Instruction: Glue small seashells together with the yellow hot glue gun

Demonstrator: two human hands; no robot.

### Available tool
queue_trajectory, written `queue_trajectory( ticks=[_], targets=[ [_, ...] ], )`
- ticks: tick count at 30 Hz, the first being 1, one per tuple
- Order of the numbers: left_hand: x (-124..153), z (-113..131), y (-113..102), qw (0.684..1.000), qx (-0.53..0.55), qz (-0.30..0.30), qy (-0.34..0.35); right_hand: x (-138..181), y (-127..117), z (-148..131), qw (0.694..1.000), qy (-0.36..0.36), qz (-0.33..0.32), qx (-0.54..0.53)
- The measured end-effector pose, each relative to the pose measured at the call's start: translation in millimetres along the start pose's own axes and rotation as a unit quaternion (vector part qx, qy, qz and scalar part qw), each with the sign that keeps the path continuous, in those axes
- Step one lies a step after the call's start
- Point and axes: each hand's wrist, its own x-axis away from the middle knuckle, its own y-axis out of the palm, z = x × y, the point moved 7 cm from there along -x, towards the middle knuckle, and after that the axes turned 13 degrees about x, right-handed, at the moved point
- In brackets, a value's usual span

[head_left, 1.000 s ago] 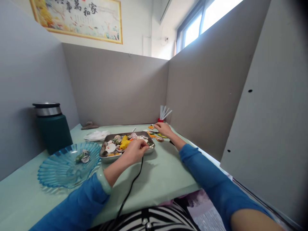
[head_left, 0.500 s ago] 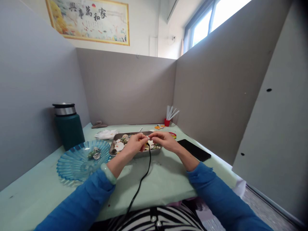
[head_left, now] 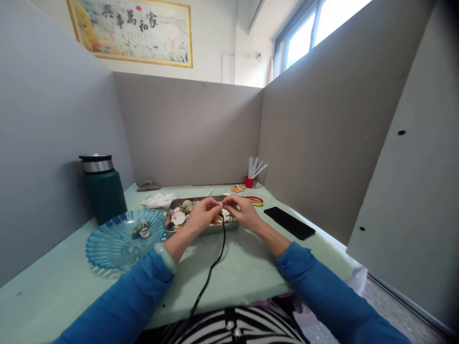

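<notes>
My left hand [head_left: 205, 213] and my right hand [head_left: 243, 211] meet over the near part of a metal tray [head_left: 204, 231] of shells. Both have their fingers closed in a pinch, thumb against fingers. A small whitish piece seems to lie between the fingertips, too small to name. Just below them, a black cord [head_left: 215, 263] rises to a yellow and black part [head_left: 220, 216] beside my left fingers. Whether my left hand grips that part cannot be made out. Several pale shells [head_left: 178, 218] show in the tray left of my hands.
A blue glass dish [head_left: 107, 251] holding a small shell cluster [head_left: 142, 229] stands at left, before a green flask [head_left: 103, 196]. A black phone [head_left: 289, 222] lies right. Behind are scissors [head_left: 255, 200], a red cup [head_left: 249, 182] of white sticks and crumpled white plastic [head_left: 158, 200]. Grey partitions surround the table.
My right hand has drawn slightly left and its fingers have closed in to meet my left fingertips. More of the scissors shows. My left hand stays nearly in place.
</notes>
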Motion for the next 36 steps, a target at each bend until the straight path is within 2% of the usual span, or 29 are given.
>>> queue_trajectory(
  ticks=[4, 7, 10, 12, 14, 16, 17, 20, 22, 23, 24, 26, 28, 30, 31, 33, 36],
  targets=[
    [-4.3, 4.8, -18.3, 0.997, 0.042, 0.06, 0.002, -3.5, 1.1, 8.8, 1.0, 0.018, 0.004, 0.0],
    [-6.0, 9.3, -35.1, 0.989, 0.084, 0.119, 0.005, -12.6, 4.5, 16.7, 0.996, 0.045, -0.019, 0.069],
    [-8.2, 11.7, -46.9, 0.982, 0.122, 0.146, 0.012, -25.9, 27.1, 7.5, 0.976, 0.002, -0.117, 0.183],
    [-10.1, 14.1, -54.2, 0.978, 0.134, 0.159, 0.026, -32.8, 50.8, -2.5, 0.949, -0.036, -0.199, 0.244],
    [-11.4, 18.3, -62.1, 0.974, 0.135, 0.174, 0.048, -37.1, 73.4, -6.7, 0.917, -0.038, -0.273, 0.289],
    [-11.7, 23.2, -69.9, 0.969, 0.133, 0.194, 0.068, -40.7, 87.0, -7.6, 0.9, -0.035, -0.303, 0.313],
    [-11.4, 25.4, -73.6, 0.966, 0.137, 0.206, 0.074, -42.5, 89.2, -7.0, 0.901, -0.034, -0.3, 0.311],
    [-9.6, 29.7, -80.7, 0.956, 0.16, 0.232, 0.08, -47.3, 75.3, 3.6, 0.941, 0.007, -0.243, 0.235],
    [-9.4, 29.5, -80.7, 0.954, 0.181, 0.229, 0.072, -45.7, 56.9, 17.4, 0.97, 0.078, -0.21, 0.094],
    [-9.7, 27.7, -79.4, 0.953, 0.196, 0.223, 0.064, -43.1, 47.2, 24.8, 0.974, 0.125, -0.191, -0.005],
    [-10.4, 24.8, -77.3, 0.952, 0.213, 0.213, 0.052, -39.9, 37.8, 30.6, 0.966, 0.166, -0.165, -0.112],
    [-12.0, 16.2, -71.9, 0.948, 0.25, 0.194, 0.02, -32.8, 19.2, 37.6, 0.926, 0.222, -0.085, -0.293],
    [-13.4, 6.0, -66.4, 0.943, 0.278, 0.18, -0.016, -24.1, 13.4, 35.3, 0.881, 0.242, -0.069, -0.4],
    [-14.8, -2.6, -62.1, 0.941, 0.29, 0.17, -0.042, -15.8, 14.8, 28.7, 0.86, 0.249, -0.088, -0.437],
    [-15.5, -6.2, -60.7, 0.94, 0.292, 0.167, -0.051, -12.3, 15.0, 26.3, 0.859, 0.251, -0.087, -0.438],
    [-16.6, -11.9, -59.0, 0.938, 0.299, 0.163, -0.066, -7.6, 14.2, 21.7, 0.869, 0.238, -0.081, -0.426],
    [-17.3, -16.4, -57.6, 0.933, 0.313, 0.159, -0.079, -3.1, 13.4, 15.8, 0.906, 0.193, -0.094, -0.365]
  ],
)
